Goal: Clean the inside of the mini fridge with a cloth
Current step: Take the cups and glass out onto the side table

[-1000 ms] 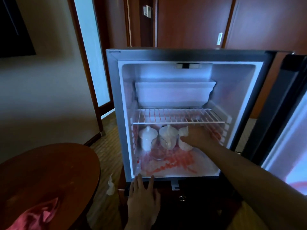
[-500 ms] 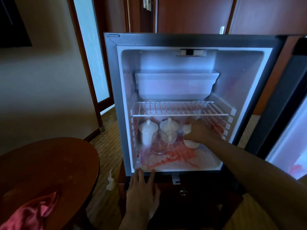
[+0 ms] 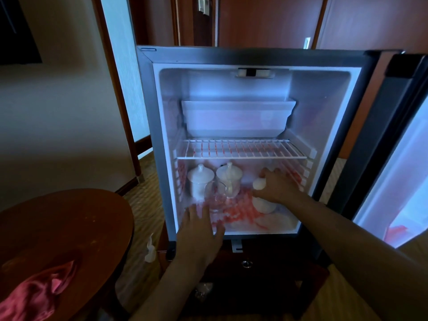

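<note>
Pink cloth (image 3: 34,295) lies crumpled on the near-left part of the round wooden bench (image 3: 69,228), well apart from both hands. A small white object (image 3: 150,247) sits on the floor between bench and fridge; what it is can't be told.

Left hand (image 3: 199,235) reaches over the front lip of the mini fridge (image 3: 148,135), fingers straight and spread, grip open, holding nothing, fingertips at the front-left of the fridge floor just in front of the clear glass (image 3: 215,196). Whether they touch the glass can't be told.

Right hand (image 3: 276,185) is deeper inside on the right of the lower compartment, fingers curled over the top of a white cup (image 3: 264,205); a white rounded part (image 3: 258,183) shows at the thumb side, likely its lid. Grip closed on that cup.

Behind the glass stand 2 white lidded cups: left lidded cup (image 3: 199,180) and middle lidded cup (image 3: 229,177), side by side, upright. Fridge floor (image 3: 243,212) is smeared with red streaks; red also shows on the side rails.

Above them a white wire shelf (image 3: 240,149), bare. Higher up, a white tray compartment (image 3: 236,119) against the back wall. Fridge door (image 3: 398,147) stands open at right, with a red patch low on its inner face. Dark cabinet (image 3: 254,265) with a round knob sits under the fridge. Wood panelling behind.
</note>
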